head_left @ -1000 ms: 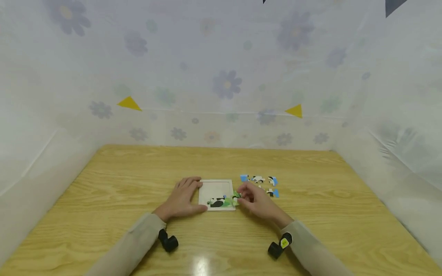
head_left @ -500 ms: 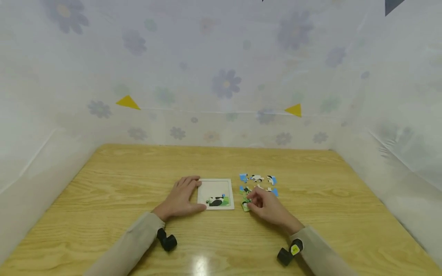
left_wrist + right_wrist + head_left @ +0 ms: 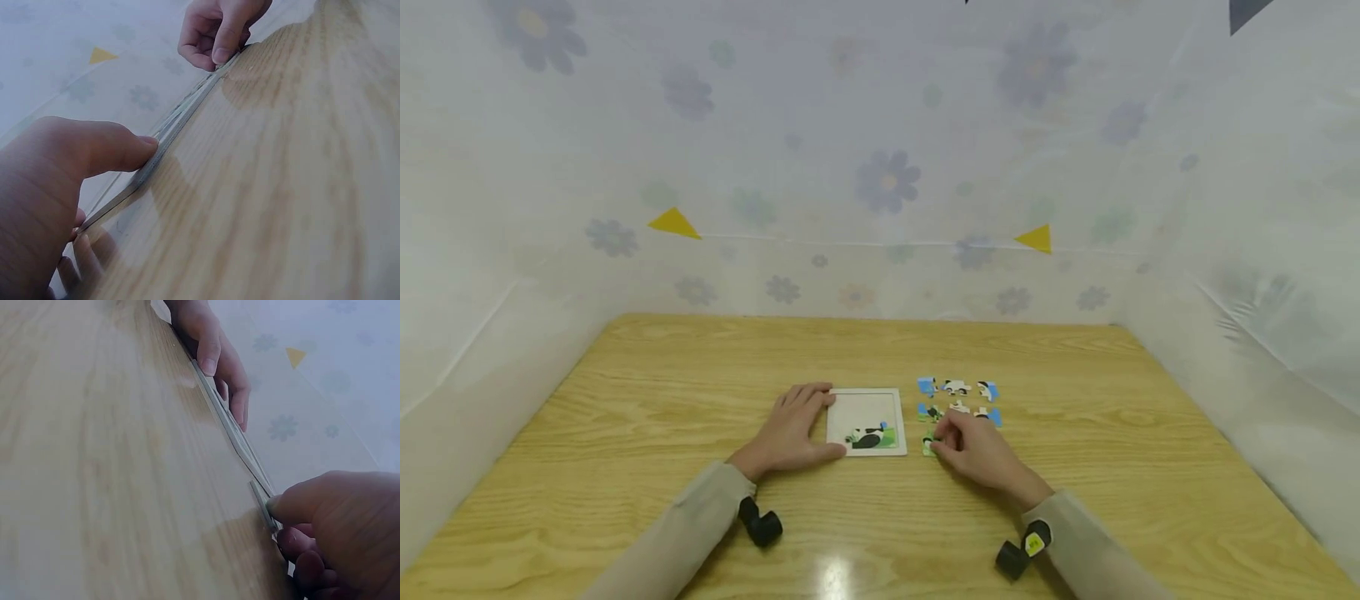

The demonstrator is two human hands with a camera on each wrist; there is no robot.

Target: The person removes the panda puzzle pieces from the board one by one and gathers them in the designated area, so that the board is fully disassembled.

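On the wooden table, seen from the head camera, a white puzzle tray is steadied by the left hand, fingers pressed together flat at its 9 o'clock edge. At 3 o'clock of the tray, a green puzzle piece is pinched by the right hand; loose pieces lie toward 1 o'clock.

From the left wrist, the thumb is seen pressed against the tray's edge; that pressure is best kept.

From the right wrist, the piece is held between curled thumb and fingertips; it is best kept flat and lifted cleanly, judging by the thin edge.
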